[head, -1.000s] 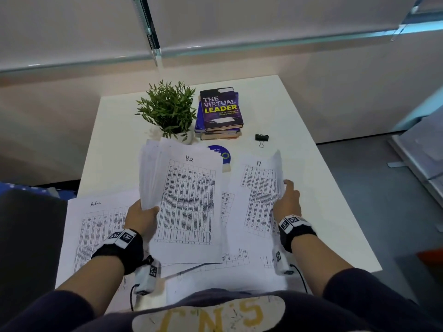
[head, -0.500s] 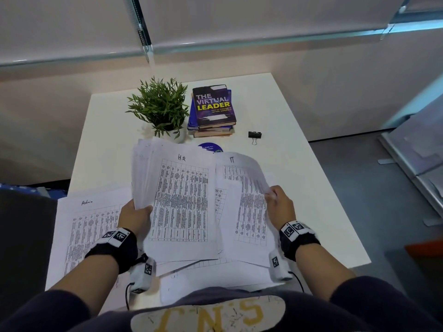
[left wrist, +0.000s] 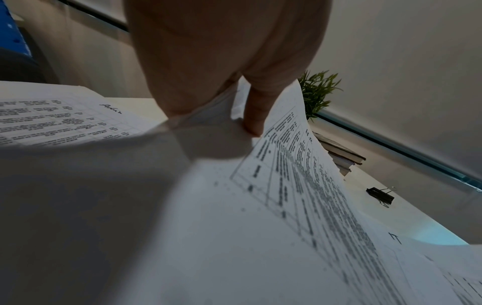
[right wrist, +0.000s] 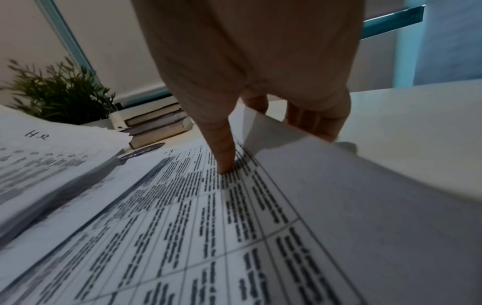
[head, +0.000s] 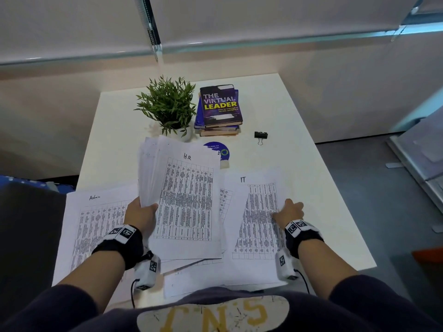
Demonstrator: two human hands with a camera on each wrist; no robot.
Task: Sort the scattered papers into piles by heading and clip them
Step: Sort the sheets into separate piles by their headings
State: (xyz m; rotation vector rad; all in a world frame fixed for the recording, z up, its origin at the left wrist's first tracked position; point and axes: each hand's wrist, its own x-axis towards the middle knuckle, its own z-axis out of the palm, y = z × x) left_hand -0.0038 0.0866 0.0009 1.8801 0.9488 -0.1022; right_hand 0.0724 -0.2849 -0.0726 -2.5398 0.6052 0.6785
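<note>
Here the left hand point(head: 141, 215) grips a fanned stack of white printed table sheets point(head: 184, 200) headed "H.R", lifted above the white table point(head: 299, 121). The right hand point(head: 288, 212) pinches the edge of a white sheet headed "IT" point(head: 257, 219), thumb on top. A sheet headed "Admin" point(head: 96, 226) lies left. Beyond sit a black binder clip point(head: 260, 135) and a purple book titled "THE VIRTUAL LEADER" point(head: 221, 105).

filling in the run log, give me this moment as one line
left hand: grips HR stack | right hand: pinches IT sheet edge | Admin sheet: flat on table | binder clip: unused
</note>
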